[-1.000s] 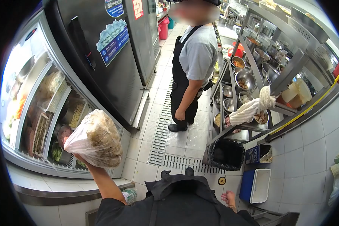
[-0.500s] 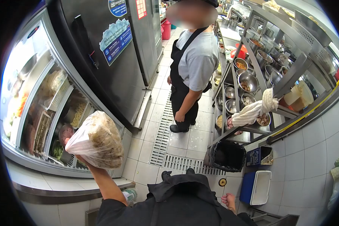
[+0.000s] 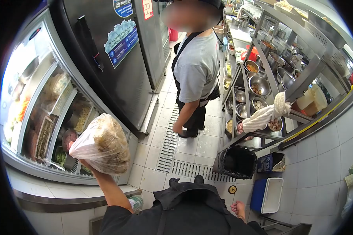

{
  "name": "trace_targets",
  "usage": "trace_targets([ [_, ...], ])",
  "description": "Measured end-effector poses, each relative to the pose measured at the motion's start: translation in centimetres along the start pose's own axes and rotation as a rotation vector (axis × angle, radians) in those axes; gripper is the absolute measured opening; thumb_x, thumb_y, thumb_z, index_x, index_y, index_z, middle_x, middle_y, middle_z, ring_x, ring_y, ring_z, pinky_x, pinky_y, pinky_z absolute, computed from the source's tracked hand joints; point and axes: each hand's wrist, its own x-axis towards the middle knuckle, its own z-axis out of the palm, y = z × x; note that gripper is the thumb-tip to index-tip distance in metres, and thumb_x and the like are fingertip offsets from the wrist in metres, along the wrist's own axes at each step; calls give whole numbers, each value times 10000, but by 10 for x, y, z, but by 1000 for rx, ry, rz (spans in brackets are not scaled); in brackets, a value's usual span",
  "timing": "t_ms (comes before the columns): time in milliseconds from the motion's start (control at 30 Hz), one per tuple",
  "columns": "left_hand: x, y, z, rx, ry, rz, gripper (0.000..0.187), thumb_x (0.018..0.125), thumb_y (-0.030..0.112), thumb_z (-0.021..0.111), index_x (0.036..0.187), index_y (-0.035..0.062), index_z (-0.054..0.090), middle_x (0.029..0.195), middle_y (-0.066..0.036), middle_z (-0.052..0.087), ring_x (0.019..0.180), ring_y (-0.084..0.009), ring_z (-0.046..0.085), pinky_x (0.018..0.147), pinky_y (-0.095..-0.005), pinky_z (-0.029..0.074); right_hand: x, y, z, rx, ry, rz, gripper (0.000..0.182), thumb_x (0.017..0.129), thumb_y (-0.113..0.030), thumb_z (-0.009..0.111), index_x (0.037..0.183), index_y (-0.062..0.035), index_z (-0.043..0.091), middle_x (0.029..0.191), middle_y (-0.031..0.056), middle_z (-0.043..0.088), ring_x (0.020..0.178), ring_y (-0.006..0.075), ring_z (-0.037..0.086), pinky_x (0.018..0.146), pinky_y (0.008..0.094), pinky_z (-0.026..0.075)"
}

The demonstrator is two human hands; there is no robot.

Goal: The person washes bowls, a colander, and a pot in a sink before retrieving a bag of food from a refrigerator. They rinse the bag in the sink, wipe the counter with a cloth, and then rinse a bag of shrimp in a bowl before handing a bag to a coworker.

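Observation:
My left hand [image 3: 87, 166] grips a clear plastic bag [image 3: 106, 147] full of brownish food from behind and below. The bag hides most of its fingers; one digit tip shows at the bag's left edge. The bag is held up in front of the glass-fronted lit fridge [image 3: 125, 156], whose shelves hold bowls and baskets of food, among them a white basket [image 3: 60, 98]. Low at my right side, my right hand [image 3: 238, 207] hangs with loosely bent fingers and holds nothing. It is nearest to the blue and white cooler box [image 3: 271, 196].
A co-worker [image 3: 196, 70] in a black apron stands ahead on the tiled aisle. Steel racks [image 3: 262, 74] with several bowls line the right. A lined black bin [image 3: 235, 162] stands at the rack's end. A floor drain grate [image 3: 196, 170] crosses the aisle.
The co-worker has turned and leaned toward the left, one arm swinging left and lower. My left hand and the bag have barely moved; my right hand stays in place.

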Motion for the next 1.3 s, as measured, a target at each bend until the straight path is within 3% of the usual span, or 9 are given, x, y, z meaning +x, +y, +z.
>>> trace_targets([
  [200, 1, 0, 1, 58, 142, 36, 543, 911, 548, 390, 1259, 134, 438, 1187, -94, 520, 1031, -254, 560, 874, -431, 501, -4, -5, 4, 2, 24, 6, 274, 915, -190, 418, 1158, -70, 455, 927, 137, 584, 738, 271, 631, 571, 409, 507],
  [300, 3, -1, 3, 76, 78, 11, 555, 906, 561, 388, 1256, 134, 445, 1177, -91, 524, 1026, -257, 561, 873, -433, 499, 3, -1, 3, 5, 25, 8, 271, 914, -190, 419, 1152, -67, 459, 916, 132, 586, 725, 271, 632, 572, 408, 506],
  [367, 4, -6, 15, 209, 477, 158, 602, 887, 587, 408, 1229, 97, 477, 1163, -103, 532, 1012, -264, 564, 860, -435, 497, -4, -5, 7, 7, 28, -7, 270, 916, -189, 416, 1151, -64, 462, 916, 130, 586, 726, 270, 632, 574, 410, 507],
  [467, 4, 3, 2, 140, 331, 15, 654, 865, 614, 426, 1192, 53, 506, 1156, -120, 537, 1004, -270, 566, 848, -433, 497, 3, -2, 5, 0, 12, 7, 275, 921, -191, 415, 1160, -64, 463, 918, 130, 586, 722, 266, 632, 568, 407, 508],
  [667, 5, 4, 0, 149, 276, -6, 697, 854, 634, 422, 1177, 25, 520, 1152, -142, 547, 982, -282, 577, 836, -442, 500, -9, -8, 10, -20, 22, -25, 243, 917, -200, 434, 1092, -38, 480, 909, 115, 572, 738, 259, 626, 597, 417, 509],
  [967, 4, 10, -13, 153, 181, 15, 711, 859, 638, 395, 1183, 19, 525, 1170, -149, 547, 1001, -287, 572, 849, -454, 495, 2, -5, 4, -35, 8, -24, 257, 921, -196, 425, 1117, -40, 480, 918, 117, 570, 750, 261, 629, 603, 419, 515],
  [1100, 6, 4, -17, 196, 333, 92, 697, 865, 627, 400, 1184, 20, 520, 1179, -145, 540, 1016, -283, 563, 863, -447, 491, 6, -7, 2, -63, 2, -27, 285, 923, -195, 421, 1157, -38, 466, 925, 118, 571, 750, 262, 628, 605, 420, 515],
  [1200, 7, 0, -15, 382, 482, 353, 692, 866, 620, 406, 1190, 19, 511, 1184, -141, 534, 1031, -281, 553, 875, -442, 485, 10, -7, 2, -78, -11, -37, 309, 923, -191, 419, 1190, -38, 449, 929, 119, 571, 750, 262, 628, 608, 421, 515],
  [1300, 1, 4, 1, 266, 411, 178, 701, 863, 622, 409, 1202, 16, 499, 1182, -142, 531, 1035, -289, 548, 880, -447, 481, 7, -11, 2, -76, 2, -39, 296, 921, -189, 415, 1172, -36, 447, 940, 124, 570, 754, 259, 628, 605, 422, 516],
])
